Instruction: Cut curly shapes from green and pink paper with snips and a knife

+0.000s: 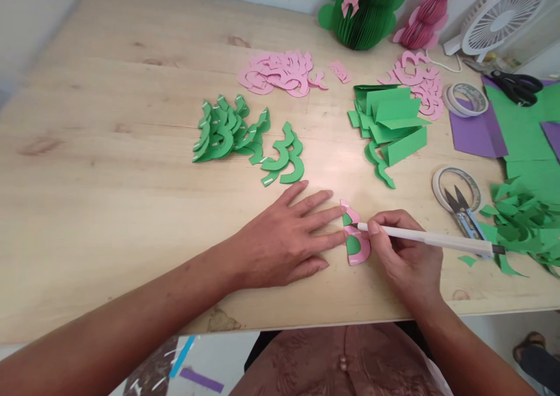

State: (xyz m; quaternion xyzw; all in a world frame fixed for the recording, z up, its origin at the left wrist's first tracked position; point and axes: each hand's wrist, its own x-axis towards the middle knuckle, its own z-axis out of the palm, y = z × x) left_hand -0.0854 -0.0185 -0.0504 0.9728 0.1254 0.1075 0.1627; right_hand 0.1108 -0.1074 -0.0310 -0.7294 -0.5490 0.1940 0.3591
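Observation:
My left hand (297, 238) lies flat on the wooden table with its fingers spread. Two of its fingertips press the left edge of a pink paper cutout (362, 255), which lies over green paper (352, 245). In my right hand (405, 256) is a white pen (437, 238), gripped near its dark tip. That tip touches the cutout close to its middle. Beyond my left hand lie curved green paper cutouts (284, 157), some with white strips on them. A larger pile of green cutouts (223, 129) sits farther left.
Pink cutouts (280, 72) and folded green papers (389, 116) lie farther back. On the right are tape rolls (467, 100), small snips (466, 212), black-handled scissors (516, 84) and green scraps (525, 221). A green honeycomb ornament (363, 11) and a white fan (503, 20) stand by the wall.

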